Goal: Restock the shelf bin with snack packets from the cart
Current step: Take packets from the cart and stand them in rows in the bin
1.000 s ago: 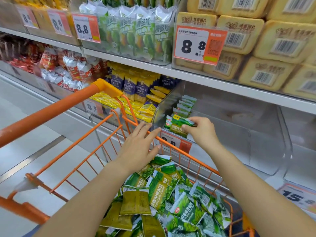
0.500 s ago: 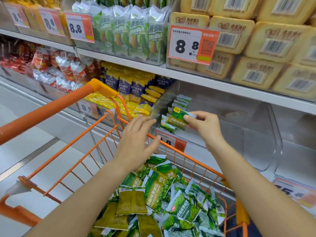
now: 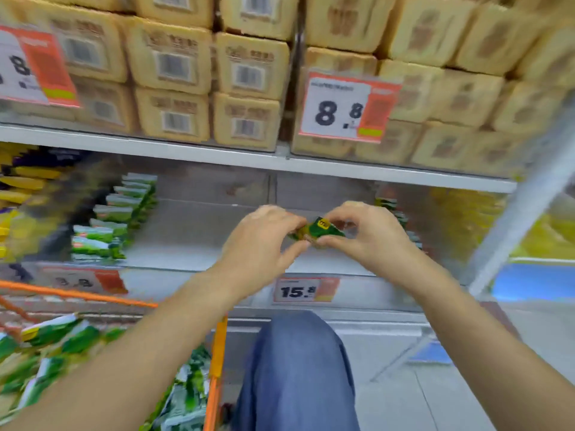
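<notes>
Both forearms reached forward and up from the bottom corners of the view, converging in front of the clear shelf bin (image 3: 217,231). The left hand (image 3: 258,241) was turned palm inward, its fingers curled over the top of a green snack packet (image 3: 317,231) and its thumb stretched beneath toward the packet's lower edge. The right hand (image 3: 364,234) met it from the other side, pinching the same packet between curled fingers above and thumb below, so the packet was held between the two hands, in the air just in front of the bin's open space. Inside the bin, a row of green packets (image 3: 115,222) stood stacked along its left side, well apart from the hands. Lower left, the orange cart (image 3: 214,368) held a blurred heap of green packets (image 3: 56,346). A blue-trousered knee (image 3: 298,362) rose between the forearms. On the bin's front edge sat a 15.8 price tag (image 3: 306,289), below the hands. On the shelf above, tan boxed goods (image 3: 174,70) were stacked behind an 8.8 price tag (image 3: 345,108).
</notes>
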A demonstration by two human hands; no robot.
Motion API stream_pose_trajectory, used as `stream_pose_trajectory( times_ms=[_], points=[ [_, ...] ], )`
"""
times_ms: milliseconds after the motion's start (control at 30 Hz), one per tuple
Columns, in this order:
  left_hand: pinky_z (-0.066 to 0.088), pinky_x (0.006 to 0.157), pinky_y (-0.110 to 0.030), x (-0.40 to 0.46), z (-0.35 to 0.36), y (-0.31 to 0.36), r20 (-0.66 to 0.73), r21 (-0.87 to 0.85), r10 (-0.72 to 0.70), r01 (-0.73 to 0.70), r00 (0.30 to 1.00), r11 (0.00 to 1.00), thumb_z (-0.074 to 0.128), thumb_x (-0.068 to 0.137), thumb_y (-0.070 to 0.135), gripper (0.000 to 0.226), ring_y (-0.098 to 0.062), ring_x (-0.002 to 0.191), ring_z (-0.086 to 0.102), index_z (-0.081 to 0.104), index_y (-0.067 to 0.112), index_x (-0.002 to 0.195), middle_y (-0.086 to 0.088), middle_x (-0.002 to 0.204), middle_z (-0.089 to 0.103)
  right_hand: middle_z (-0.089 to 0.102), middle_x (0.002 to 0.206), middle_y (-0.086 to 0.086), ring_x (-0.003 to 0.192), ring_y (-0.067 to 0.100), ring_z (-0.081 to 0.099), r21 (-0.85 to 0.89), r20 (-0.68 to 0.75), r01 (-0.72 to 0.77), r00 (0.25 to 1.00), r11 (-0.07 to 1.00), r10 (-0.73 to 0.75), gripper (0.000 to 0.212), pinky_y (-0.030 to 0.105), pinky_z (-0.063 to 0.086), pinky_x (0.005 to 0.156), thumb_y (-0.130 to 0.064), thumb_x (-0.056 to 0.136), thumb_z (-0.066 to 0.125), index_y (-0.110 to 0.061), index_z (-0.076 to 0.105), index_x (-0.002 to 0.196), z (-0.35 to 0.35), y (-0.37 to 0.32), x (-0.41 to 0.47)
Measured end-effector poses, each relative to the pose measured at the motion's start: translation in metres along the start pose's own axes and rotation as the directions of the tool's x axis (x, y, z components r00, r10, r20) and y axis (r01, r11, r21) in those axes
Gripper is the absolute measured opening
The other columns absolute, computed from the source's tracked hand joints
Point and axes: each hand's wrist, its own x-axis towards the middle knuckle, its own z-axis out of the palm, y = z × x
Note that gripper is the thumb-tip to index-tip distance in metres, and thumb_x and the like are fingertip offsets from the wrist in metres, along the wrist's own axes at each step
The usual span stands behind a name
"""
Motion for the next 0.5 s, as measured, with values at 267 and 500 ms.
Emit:
stream_pose_trajectory(
  times_ms=[267, 500],
  points=[
    [0.033, 0.102, -0.052, 0.008, 0.065, -0.007, -0.027, 0.478, 0.145, -0.115, 0.989, 0.871, 0.039, 0.086, 0.037, 0.051, -0.037, 0.096, 0.065, 0.071, 0.003, 0.067, -0.016, 0.073, 0.069, 0.064, 0.123, 0.001, 0.114, 0.024, 0.057, -0.419, 0.17, -0.258, 0.92, 0.871, 0.354, 0.048, 0.029, 0.042, 0.086, -0.046, 0.081, 0.07, -0.022, 0.065, 0.122, -0.06, 0.124, -0.033],
    [0.031, 0.104, -0.054, 0.005, 0.068, -0.006, -0.083, 0.528, 0.205, -0.131, 0.975, 0.839, 0.036, 0.089, 0.029, 0.051, -0.036, 0.088, 0.064, 0.07, 0.002, 0.062, -0.015, 0.062, 0.066, 0.064, 0.122, 0.0, 0.112, 0.022, 0.057, -0.531, 0.476, -0.149, 0.762, 0.834, 0.439, 0.041, 0.023, 0.039, 0.078, -0.038, 0.084, 0.07, -0.016, 0.067, 0.118, -0.052, 0.143, -0.032]
  ],
)
